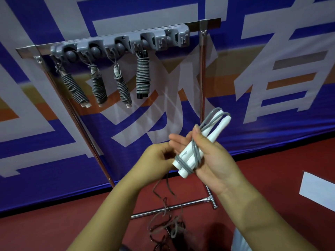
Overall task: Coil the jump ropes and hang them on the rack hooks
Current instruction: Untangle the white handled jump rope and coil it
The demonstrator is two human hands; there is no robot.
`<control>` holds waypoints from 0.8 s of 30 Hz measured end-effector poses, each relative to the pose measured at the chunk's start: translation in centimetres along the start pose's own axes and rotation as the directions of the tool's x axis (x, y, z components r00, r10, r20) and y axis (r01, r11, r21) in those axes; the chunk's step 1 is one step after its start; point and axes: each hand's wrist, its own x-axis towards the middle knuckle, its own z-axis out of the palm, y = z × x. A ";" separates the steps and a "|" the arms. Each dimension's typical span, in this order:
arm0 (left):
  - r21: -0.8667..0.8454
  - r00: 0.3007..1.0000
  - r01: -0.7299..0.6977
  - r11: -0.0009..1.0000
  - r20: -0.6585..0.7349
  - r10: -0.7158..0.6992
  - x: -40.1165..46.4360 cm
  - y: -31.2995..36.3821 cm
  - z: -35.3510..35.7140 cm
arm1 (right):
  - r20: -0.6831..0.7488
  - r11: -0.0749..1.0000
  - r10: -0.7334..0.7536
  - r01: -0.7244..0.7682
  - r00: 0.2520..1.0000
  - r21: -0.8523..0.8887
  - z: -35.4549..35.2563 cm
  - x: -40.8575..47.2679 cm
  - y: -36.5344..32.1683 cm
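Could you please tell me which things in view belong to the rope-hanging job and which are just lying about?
Part of the job:
- white-handled rope held in the right hand, its cord pulled by the left hand
- four coiled ropes already hung
- grey hook rail
- loose cord on the floor

Just there:
- banner
- white sheet

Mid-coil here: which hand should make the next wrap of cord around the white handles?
Left. The right hand is occupied holding the paired white handles, with a few turns on them. The left hand pinches the gray cord just beside them, its slack trailing to the floor.
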 end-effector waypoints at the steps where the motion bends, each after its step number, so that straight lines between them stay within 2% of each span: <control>1: 0.011 1.000 -0.006 1.000 -0.022 0.006 0.0 -0.2 0.0 | -0.008 0.998 -0.016 0.016 1.000 -0.053 -0.1 -0.1 0.2; 4: 0.086 0.995 -0.007 0.996 -0.098 0.016 -0.1 -0.5 -0.1 | -0.046 0.982 -0.058 0.048 0.997 -0.180 -0.5 -0.1 0.8; 9: 0.226 0.987 -0.008 0.974 -0.154 0.044 -0.2 -0.3 -0.1 | -0.132 0.961 -0.101 0.063 0.986 -0.269 -1.0 0.3 2.6; 15: 0.448 0.953 -0.072 0.891 -0.234 0.194 -0.7 -0.4 0.0 | -0.210 0.921 -0.170 0.080 0.963 -0.381 -1.5 0.9 3.8; 18: 0.503 0.935 -0.109 0.857 -0.240 0.260 -0.9 -0.3 -0.1 | -0.254 0.908 -0.195 0.076 0.947 -0.413 -1.7 1.2 4.2; 21: 0.415 0.939 -0.034 0.909 -0.299 0.171 -1.4 0.4 0.3 | -0.240 0.896 -0.215 0.093 0.947 -0.435 -2.0 1.5 4.2; 23: 0.158 0.947 0.097 0.983 -0.317 -0.043 -1.8 1.1 0.4 | -0.211 0.896 -0.226 0.118 0.951 -0.429 -2.3 1.7 3.9; 24: -0.067 0.946 0.158 0.985 -0.275 -0.170 -2.0 1.5 0.4 | -0.195 0.893 -0.239 0.137 0.951 -0.428 -2.4 1.8 3.8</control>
